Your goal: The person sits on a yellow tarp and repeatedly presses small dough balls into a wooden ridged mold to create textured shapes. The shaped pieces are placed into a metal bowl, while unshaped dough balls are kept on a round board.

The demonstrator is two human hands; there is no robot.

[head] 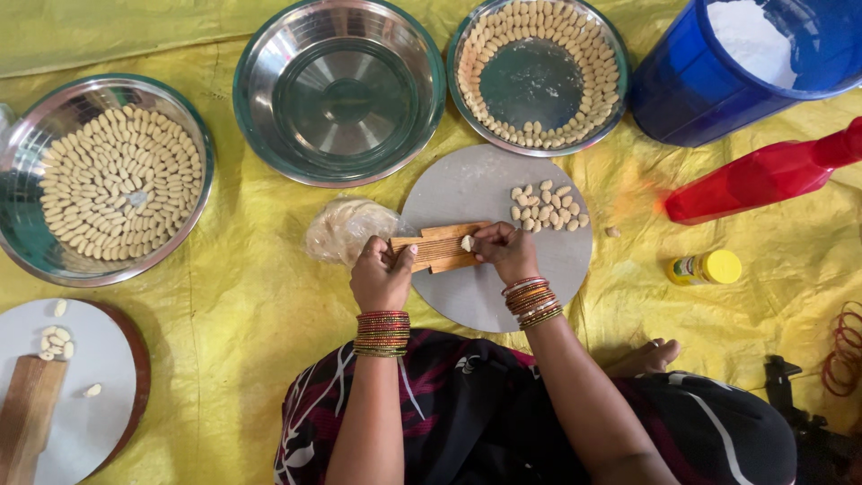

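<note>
I look straight down from my head camera at my two hands working over a round grey board (467, 296) on a yellow sheet (242, 296) spread on the floor. My left hand (382, 274) lies on the left end of a small ridged wooden paddle (440, 247), its grip pressed down with the thumb across the wood, steadying it. My right hand (507, 251) is at the paddle's right end, its grip pinched together on a small piece of dough (467, 242) that touches the ridges. The paddle's long axis runs left to right, tilted slightly up toward the right. The dough piece sits just left of my right fingertips, so the right hand is the nearer one; the left hand is apart from it along the paddle.

Just beyond the paddle, on the same board, lies a cluster of shaped dough pieces (548, 208). A lump of dough in clear wrap (346, 229) rests just beside my left hand. Farther away stand three steel bowls: a left bowl (36, 242) filled with rings of shaped pieces, a middle bowl (341, 90) with nothing in it, and a right bowl (539, 85) with pieces lining its edge. To the right are a blue tub (682, 90), a red bottle (763, 180) lying on its side and a small yellow-capped jar (705, 268). A second board (99, 359) with another paddle sits at the lower left.
</note>
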